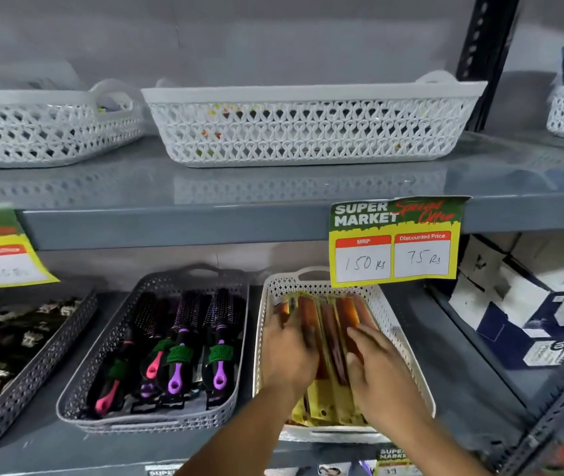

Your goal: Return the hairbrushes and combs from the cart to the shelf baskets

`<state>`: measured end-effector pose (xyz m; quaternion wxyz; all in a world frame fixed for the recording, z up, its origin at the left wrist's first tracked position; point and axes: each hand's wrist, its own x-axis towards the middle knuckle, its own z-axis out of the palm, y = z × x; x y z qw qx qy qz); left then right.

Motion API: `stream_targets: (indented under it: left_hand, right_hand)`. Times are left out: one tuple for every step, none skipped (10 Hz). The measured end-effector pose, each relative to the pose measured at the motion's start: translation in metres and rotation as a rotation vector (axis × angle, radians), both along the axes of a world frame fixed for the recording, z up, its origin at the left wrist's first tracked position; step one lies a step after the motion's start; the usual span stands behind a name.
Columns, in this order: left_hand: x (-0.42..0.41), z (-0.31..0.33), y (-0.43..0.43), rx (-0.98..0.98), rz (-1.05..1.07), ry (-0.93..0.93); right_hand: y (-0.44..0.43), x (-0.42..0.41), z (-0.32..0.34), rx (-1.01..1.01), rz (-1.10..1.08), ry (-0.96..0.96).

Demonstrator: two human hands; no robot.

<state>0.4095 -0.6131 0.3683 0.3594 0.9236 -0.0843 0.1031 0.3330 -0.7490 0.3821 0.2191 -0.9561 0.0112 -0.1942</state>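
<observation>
If I press unevenly, the combs (334,333) could fan out and slide over the rim of the white basket (407,352) on the lower shelf. They are amber, in yellow card sleeves, packed upright in a row. My left hand (289,352) lies flat and spread on them; my right hand (376,367) curls loosely against their side, gripping nothing
</observation>
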Motion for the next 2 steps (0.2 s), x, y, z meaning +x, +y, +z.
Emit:
stream_targets:
  left_hand:
    - [-0.010, 0.009, 0.016, 0.100, -0.079, -0.238]
    - [-0.024, 0.020, 0.036, 0.115, -0.119, -0.379]
  right_hand:
    - [0.009, -0.013, 0.008, -0.059, 0.008, -0.139]
    - [0.030, -0.027, 0.020, -0.022, -0.001, -0.245]
